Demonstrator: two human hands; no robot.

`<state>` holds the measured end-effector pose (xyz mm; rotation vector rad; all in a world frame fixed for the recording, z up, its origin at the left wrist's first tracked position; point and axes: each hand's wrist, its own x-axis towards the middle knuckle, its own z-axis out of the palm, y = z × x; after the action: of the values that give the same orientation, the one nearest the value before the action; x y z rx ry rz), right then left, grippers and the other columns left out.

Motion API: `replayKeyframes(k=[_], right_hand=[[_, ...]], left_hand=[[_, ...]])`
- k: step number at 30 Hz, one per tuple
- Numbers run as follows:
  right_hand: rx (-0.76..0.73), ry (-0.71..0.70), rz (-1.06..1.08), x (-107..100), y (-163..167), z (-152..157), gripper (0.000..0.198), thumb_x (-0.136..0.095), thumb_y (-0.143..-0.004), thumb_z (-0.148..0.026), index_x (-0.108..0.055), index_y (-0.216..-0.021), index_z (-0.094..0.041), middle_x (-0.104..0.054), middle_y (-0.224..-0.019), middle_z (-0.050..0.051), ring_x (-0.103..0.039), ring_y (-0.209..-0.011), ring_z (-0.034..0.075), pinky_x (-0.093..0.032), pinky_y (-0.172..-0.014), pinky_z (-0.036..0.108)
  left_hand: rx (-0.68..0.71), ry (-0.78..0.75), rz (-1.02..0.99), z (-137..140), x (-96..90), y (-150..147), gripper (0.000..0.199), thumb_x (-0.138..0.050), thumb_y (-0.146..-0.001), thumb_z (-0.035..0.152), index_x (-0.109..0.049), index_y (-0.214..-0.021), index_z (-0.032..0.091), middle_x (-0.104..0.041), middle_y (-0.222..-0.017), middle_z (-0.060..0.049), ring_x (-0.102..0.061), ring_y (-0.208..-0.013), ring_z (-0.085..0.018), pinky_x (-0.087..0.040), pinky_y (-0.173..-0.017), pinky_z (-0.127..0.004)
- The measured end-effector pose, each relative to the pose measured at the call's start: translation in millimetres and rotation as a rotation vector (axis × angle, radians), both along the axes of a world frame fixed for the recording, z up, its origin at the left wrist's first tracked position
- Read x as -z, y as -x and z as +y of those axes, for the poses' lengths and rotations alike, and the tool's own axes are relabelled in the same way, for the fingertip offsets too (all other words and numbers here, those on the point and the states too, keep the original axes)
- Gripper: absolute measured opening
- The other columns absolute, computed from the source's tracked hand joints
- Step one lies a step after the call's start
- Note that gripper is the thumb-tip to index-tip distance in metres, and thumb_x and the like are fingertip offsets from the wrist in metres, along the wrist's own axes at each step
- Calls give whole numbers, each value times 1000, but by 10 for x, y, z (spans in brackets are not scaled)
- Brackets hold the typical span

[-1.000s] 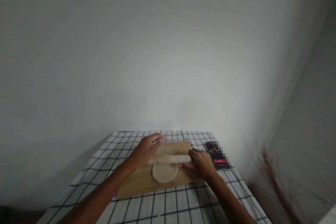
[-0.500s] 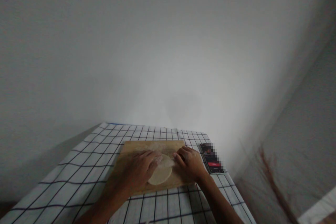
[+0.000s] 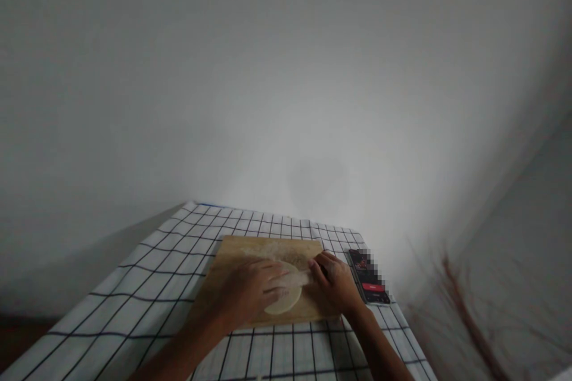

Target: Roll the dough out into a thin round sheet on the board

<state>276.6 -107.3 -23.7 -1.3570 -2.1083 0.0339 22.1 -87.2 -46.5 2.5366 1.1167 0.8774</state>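
Observation:
A flat round of pale dough (image 3: 284, 303) lies on a wooden board (image 3: 308, 313) dusted with flour. Over its left and upper part my left hand (image 3: 254, 287) rests with fingers stretched out to the right, hiding part of it. A pale, floury bar that looks like a short rolling pin (image 3: 300, 278) crosses the dough between my hands. My right hand (image 3: 338, 283) curls closed around the bar's right end, at the right side of the board. Whether my left fingertips press on the bar or only on the dough is hard to make out.
The board sits on a white tablecloth (image 3: 152, 277) with dark grid lines. A phone (image 3: 370, 280) with a lit screen lies right of my right hand. Behind the table rises a pale wall (image 3: 268, 101). Bare twigs (image 3: 465, 309) stand to the right.
My left fingers have straightened and moved right across the dough, covering more of it. My right hand keeps its closed hold. The whole view has shifted slightly.

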Motion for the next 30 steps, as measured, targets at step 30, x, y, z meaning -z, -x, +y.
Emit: replayKeyframes(k=[30], right_hand=[[90,-60,-110,274,13,-460,40,-36,-108,-30,-64,-135,-24,-65,-139,4,-53,-137,24,-47,-114,44]], left_hand=[[-216,-543,183,-245,117,-22,39,-43,-101,25,-60,-132,10,-67,-136,-18,-62,-128,-30,-49,-109,-51]])
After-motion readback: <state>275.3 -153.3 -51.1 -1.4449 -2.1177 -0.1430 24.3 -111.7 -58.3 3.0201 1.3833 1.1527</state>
